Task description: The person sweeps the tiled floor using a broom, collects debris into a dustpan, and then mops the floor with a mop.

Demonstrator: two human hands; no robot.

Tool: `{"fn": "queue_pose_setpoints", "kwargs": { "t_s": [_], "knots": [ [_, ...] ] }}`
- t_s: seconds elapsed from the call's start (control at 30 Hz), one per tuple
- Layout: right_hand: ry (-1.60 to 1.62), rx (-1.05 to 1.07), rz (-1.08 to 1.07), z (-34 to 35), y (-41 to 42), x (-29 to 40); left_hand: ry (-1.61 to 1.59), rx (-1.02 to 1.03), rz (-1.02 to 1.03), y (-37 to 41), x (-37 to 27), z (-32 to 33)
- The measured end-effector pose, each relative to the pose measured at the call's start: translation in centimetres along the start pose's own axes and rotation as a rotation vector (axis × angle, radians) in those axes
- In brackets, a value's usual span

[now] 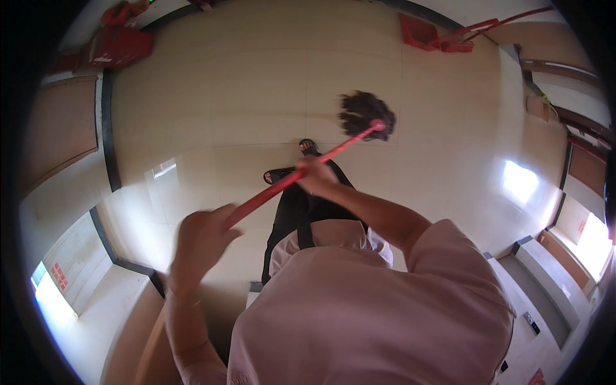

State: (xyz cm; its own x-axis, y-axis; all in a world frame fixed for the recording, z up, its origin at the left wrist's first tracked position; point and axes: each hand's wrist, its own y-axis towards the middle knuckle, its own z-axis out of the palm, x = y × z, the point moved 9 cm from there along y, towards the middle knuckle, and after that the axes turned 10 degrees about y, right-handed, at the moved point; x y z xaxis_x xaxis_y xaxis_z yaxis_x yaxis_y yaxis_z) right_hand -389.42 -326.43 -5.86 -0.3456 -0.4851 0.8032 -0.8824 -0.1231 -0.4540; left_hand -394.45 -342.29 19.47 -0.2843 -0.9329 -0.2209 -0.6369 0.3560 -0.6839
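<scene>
A mop with a red handle [269, 193] slants across in front of my body. Near its upper end, my left hand [204, 243] is closed around the handle, slightly blurred. Lower down the same handle, my right hand [315, 176] grips it in front of my legs. The dark, stringy mop head [363, 115] rests on the tiled floor [260, 91], ahead and to the right of my feet, its strands spread toward the left and blurred. A round red joint [378, 125] links handle and strands.
At the far right a red dustpan [418, 32] with a long handle stands by the wall. A red bin or bucket [120, 47] sits in the far left corner. Dark baseboard [109, 134] edges the left wall. My sandalled feet [308, 146] are just short of the mop head.
</scene>
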Motion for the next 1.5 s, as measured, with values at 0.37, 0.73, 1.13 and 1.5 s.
{"fn": "queue_pose_setpoints", "kwargs": {
  "t_s": [0.37, 0.73, 1.13, 1.5],
  "knots": [
    [-0.205, -0.064, 0.275, -10.9, -2.6, -21.9, 0.047, 0.031, 0.281, 13.0, -11.8, 13.0],
    [-0.277, 0.521, -0.147, 16.9, 1.6, 8.2, -0.07, -0.143, -0.513, -11.2, 13.7, 4.7],
    [-0.527, 1.091, -0.545, 34.6, -5.8, 19.4, -0.643, -0.119, -1.013, -30.9, 13.9, 17.8],
    [-0.598, 0.73, -0.654, 34.7, 15.8, 21.1, -0.899, -0.459, -0.872, -14.6, 24.1, 15.2]
  ]
}}
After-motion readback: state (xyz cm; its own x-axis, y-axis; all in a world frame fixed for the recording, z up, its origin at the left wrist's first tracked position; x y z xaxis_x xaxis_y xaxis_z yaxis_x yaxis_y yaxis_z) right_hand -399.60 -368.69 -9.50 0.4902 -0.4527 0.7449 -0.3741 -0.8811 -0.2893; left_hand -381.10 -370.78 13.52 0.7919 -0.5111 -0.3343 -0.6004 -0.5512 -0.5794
